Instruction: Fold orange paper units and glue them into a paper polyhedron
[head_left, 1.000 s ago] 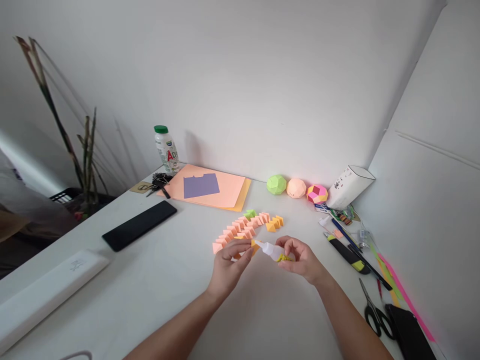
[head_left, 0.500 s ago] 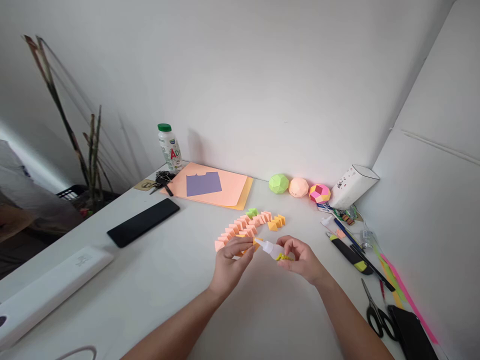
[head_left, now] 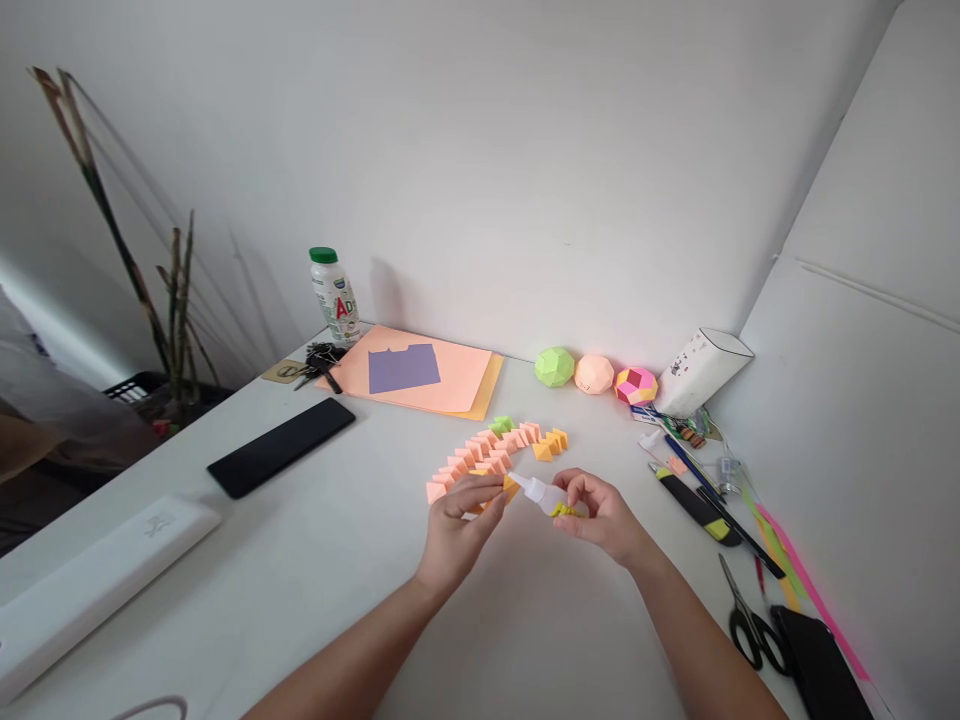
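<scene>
My left hand (head_left: 463, 525) is closed on a small folded orange paper piece (head_left: 511, 488), gripped between thumb and fingers. My right hand (head_left: 600, 512) is wrapped round a white glue bottle (head_left: 549, 496) with a yellow label, tilted so that its nozzle points left. The nozzle tip is at the orange piece; whether it touches cannot be made out. Just behind my hands lie rows of folded peach pieces (head_left: 465, 456), with green pieces (head_left: 501, 426) at their back and more orange pieces (head_left: 550, 445) to the right. My left fingers hide part of the nearest pieces.
Peach paper sheets (head_left: 465, 378) with a purple piece lie at the back, beside a green-capped bottle (head_left: 337, 300). Three paper balls (head_left: 594, 374) stand by the wall. A cutter (head_left: 694, 505), scissors (head_left: 750, 630) and a phone (head_left: 825, 665) lie right; a black slab (head_left: 281, 447) lies left.
The whole view has shifted slightly. Both hands keep nearly the same pose, and the glue nozzle still points at the orange piece.
</scene>
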Available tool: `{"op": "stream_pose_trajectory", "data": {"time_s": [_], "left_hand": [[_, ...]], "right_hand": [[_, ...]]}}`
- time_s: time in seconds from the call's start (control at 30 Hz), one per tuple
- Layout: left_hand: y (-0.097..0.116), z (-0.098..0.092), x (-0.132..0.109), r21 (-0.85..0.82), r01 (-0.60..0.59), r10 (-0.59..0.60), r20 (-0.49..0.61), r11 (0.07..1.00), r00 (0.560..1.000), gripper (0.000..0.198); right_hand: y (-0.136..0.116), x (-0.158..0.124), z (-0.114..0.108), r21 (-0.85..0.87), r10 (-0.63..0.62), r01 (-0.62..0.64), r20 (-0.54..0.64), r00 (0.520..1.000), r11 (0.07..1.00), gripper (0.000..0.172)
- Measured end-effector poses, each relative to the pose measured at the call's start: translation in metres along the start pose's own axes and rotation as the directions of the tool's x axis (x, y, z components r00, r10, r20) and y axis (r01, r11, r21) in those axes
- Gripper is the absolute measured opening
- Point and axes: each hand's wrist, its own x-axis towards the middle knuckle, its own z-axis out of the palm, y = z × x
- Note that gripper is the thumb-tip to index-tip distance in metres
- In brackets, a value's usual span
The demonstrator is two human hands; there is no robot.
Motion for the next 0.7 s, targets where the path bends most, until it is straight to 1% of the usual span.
{"op": "stream_pose_trajectory", "data": {"time_s": [0.2,0.5,0.7], "left_hand": [[0.0040,-0.0002,-0.0003,-0.012,0.034,-0.034,0.002,0.999,0.999,0.011],[0.0060,0.0002,0.0003,0.000,0.018,-0.018,-0.002,1.000,1.000,0.010],[0.0041,0.0002,-0.0001,-0.001,0.027,-0.027,-0.005,1.000,1.000,0.009]], "right_hand": [[0.0001,-0.0001,0.0039,0.020,-0.013,0.012,0.012,1.000,1.000,0.026],[0.0023,-0.0001,0.0064,0.022,0.009,-0.010,0.043,0.999,1.000,0.026],[0.0036,0.0005,0.0070,0.009,0.005,-0.005,0.027,1.000,1.000,0.026]]}}
